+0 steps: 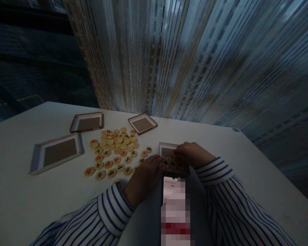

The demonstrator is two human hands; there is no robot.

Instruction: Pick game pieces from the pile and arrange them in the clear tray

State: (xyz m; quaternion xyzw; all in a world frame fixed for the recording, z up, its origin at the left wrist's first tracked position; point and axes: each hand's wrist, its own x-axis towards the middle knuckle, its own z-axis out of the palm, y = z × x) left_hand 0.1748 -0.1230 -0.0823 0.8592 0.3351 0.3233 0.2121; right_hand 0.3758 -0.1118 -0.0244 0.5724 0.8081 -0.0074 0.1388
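Observation:
A shallow open box (166, 145) stands near the table's front edge, with rows of round xiangqi pieces (169, 167) lying in its near part. My left hand (145, 177) grips the box's left side, the fingers closed along its rim. My right hand (192, 153) reaches over the right side, its fingertips pinched on a piece (174, 154) inside the box. The fingers partly cover the pieces there. Left of the box, many loose wooden xiangqi pieces (116, 160) with red or black characters are spread out, several of them heaped and face down.
A white table (220, 147) carries three more shallow trays: a large one (36, 160) at left, one (102, 120) behind it, and another (156, 125) at the back. A lit phone (169, 188) lies below the box. A string curtain (143, 58) hangs behind.

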